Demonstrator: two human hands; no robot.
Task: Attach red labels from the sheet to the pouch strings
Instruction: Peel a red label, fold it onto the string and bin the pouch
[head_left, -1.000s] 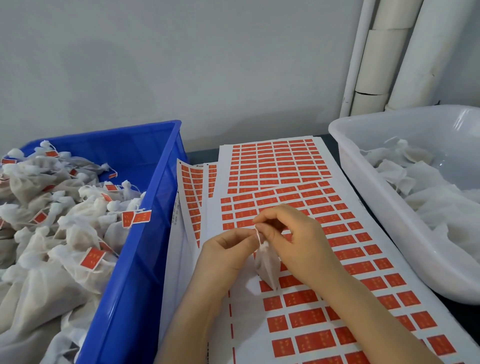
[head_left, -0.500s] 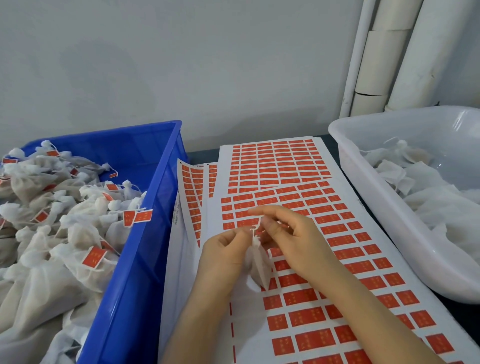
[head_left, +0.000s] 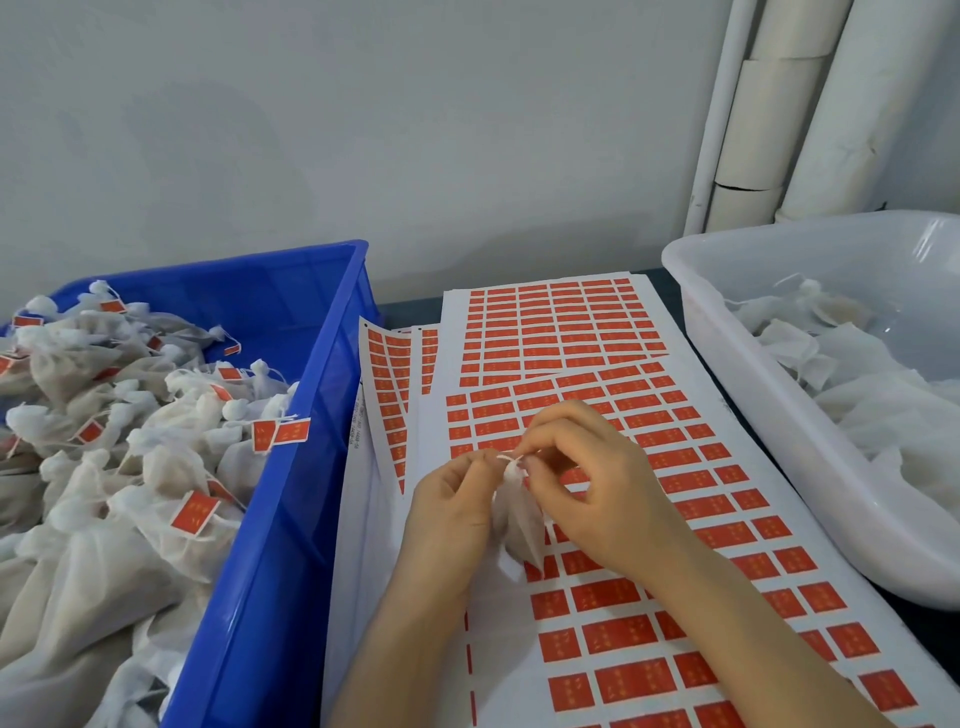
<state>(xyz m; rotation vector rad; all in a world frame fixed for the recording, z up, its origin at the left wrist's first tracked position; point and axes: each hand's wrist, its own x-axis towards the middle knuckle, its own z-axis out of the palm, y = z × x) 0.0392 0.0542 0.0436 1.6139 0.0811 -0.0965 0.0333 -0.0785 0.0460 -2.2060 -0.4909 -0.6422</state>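
The left hand (head_left: 452, 509) pinched the top of a small white pouch (head_left: 519, 535). The right hand (head_left: 597, 493) pinched its string (head_left: 511, 458). The pouch hung between them, just over the sheet (head_left: 498, 649) of red labels (head_left: 618, 636).

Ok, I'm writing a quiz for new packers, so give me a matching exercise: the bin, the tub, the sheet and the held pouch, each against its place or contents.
Things:
1. blue bin
2. white tub
3. label sheet
4. pouch

Places:
A. pinched between left hand and right hand
B. on the right, holding plain pouches
C. on the left, holding labelled pouches
D. in the middle, under both hands

Pairs: 1-C, 2-B, 3-D, 4-A
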